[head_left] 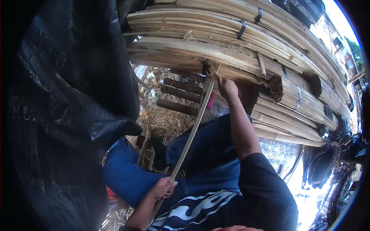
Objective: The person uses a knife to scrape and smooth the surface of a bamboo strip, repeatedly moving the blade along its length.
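A long, pale bamboo strip (192, 133) slants across my lap, from my body up to the stacked bamboo in front. My left hand (163, 188) is wrapped round its near part, thumb on top, by my thigh. Further off, my right hand (228, 89) is closed at the strip's far end, fingers against its side; the fingertips are partly hidden. Close to that end, a dark binding or bracket (206, 67) and a thin sliver of bamboo cross near the strip. Beneath the far part stands a wooden support with something pink (210, 101) beside it.
Bundles of split bamboo (200, 21), tied with dark bands, fill the far side and right. A black plastic sheet (73, 96) hangs at the left. Dark round poles (179, 96) lie over straw-like shavings (163, 121). Dark cloth items (320, 163) hang at the right.
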A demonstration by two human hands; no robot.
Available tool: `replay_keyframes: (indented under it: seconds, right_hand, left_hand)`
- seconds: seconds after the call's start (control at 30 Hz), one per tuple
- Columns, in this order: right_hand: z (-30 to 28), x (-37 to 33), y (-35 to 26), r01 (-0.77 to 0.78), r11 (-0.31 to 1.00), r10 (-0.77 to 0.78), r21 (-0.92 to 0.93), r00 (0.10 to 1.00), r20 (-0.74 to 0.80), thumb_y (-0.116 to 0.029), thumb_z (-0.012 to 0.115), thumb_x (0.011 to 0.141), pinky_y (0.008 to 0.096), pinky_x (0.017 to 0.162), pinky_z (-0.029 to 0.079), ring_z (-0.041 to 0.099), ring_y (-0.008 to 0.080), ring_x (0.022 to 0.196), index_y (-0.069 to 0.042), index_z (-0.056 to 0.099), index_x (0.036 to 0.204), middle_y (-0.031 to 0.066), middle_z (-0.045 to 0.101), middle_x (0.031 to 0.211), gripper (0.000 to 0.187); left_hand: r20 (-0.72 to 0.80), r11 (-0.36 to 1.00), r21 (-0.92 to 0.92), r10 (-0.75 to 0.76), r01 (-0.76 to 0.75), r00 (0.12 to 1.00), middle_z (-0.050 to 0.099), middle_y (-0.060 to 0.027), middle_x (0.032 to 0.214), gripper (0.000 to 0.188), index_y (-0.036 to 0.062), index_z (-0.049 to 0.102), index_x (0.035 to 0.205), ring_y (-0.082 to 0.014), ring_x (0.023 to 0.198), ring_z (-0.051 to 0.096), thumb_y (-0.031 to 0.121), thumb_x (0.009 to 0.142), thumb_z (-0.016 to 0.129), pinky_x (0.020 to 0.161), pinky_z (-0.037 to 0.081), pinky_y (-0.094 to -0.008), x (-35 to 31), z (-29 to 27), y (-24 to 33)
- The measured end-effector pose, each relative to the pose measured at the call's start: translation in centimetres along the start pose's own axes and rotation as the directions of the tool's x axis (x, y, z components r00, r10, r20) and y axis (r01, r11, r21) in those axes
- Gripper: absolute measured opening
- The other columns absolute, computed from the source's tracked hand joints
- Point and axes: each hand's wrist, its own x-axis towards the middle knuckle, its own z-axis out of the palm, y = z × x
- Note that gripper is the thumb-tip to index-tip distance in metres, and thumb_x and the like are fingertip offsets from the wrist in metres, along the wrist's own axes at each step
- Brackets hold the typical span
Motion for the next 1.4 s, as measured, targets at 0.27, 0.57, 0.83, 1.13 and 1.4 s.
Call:
replay_keyframes:
  seconds: [0.27, 0.57, 0.83, 1.13, 1.4]
  right_hand:
    - [1.6, -0.1, -1.1, 0.001, 0.999, 0.002, -0.048, 0.998, 0.067, -0.059, 0.028, 0.096, 0.0505, 0.086, 0.049, 0.063, 0.0427, 0.096, -0.003, 0.071, 0.092, 0.0272, 0.066, 0.094, 0.071]
    - [2.6, 1.8, 1.3, -0.189, 0.966, 0.192, 0.176, 0.981, 0.002, -0.057, 0.036, 0.095, 0.0487, 0.091, 0.046, 0.06, 0.0432, 0.103, -0.001, 0.07, 0.1, 0.0295, 0.064, 0.101, 0.065]
    - [1.4, 1.1, 0.9, -0.17, 0.939, 0.185, 0.298, 0.982, -0.024, -0.056, 0.037, 0.095, 0.0486, 0.088, 0.046, 0.06, 0.0443, 0.101, 0.002, 0.068, 0.094, 0.0301, 0.064, 0.098, 0.066]
    - [0.8, 0.8, 0.3, -0.153, 0.908, 0.2, 0.39, 0.977, -0.081, -0.057, 0.036, 0.096, 0.0498, 0.084, 0.045, 0.06, 0.045, 0.097, 0.001, 0.066, 0.088, 0.028, 0.064, 0.094, 0.066]
    - [0.5, -0.3, 0.8, -0.104, 0.908, 0.166, 0.405, 0.979, -0.12, -0.056, 0.038, 0.096, 0.0487, 0.078, 0.046, 0.062, 0.0441, 0.089, 0.003, 0.065, 0.085, 0.0273, 0.064, 0.086, 0.065]
  left_hand:
    - [0.033, 0.994, -0.082, 0.069, -0.067, 0.997, 0.035, 0.005, 0.055, 0.022, 0.0146, 0.04, 0.082, -0.0034, 0.039, 0.031, 0.022, 0.099, 0.051, 0.035, 0.025, -0.0199, -0.1, -0.4, 0.0]
    - [0.02, 0.981, -0.134, 0.143, -0.139, 0.99, 0.035, 0.0039, 0.057, 0.02, 0.0124, 0.041, 0.084, -0.0037, 0.039, 0.031, 0.021, 0.1, 0.05, 0.034, 0.025, -0.0199, -0.2, -0.4, 0.0]
    - [-0.14, 0.973, 0.149, 0.2, -0.179, 0.97, 0.042, 0.0042, 0.061, 0.017, 0.0101, 0.045, 0.09, -0.0027, 0.044, 0.037, 0.022, 0.097, 0.055, 0.037, 0.03, -0.0202, -2.0, 1.1, -0.7]
    - [-0.138, 0.859, 0.273, 0.481, -0.434, 0.866, 0.047, 0.0017, 0.066, 0.011, 0.0049, 0.049, 0.098, -0.004, 0.048, 0.043, 0.015, 0.095, 0.051, 0.044, 0.037, -0.0202, -4.8, 2.2, 1.3]
    - [-0.021, 0.385, 0.867, 0.661, -0.316, 0.75, 0.042, -0.0209, 0.136, 0.072, -0.0013, 0.023, 0.147, -0.0268, 0.12, 0.051, 0.034, 0.094, 0.057, 0.1, 0.042, -0.0376, -1.0, 3.2, 13.5]
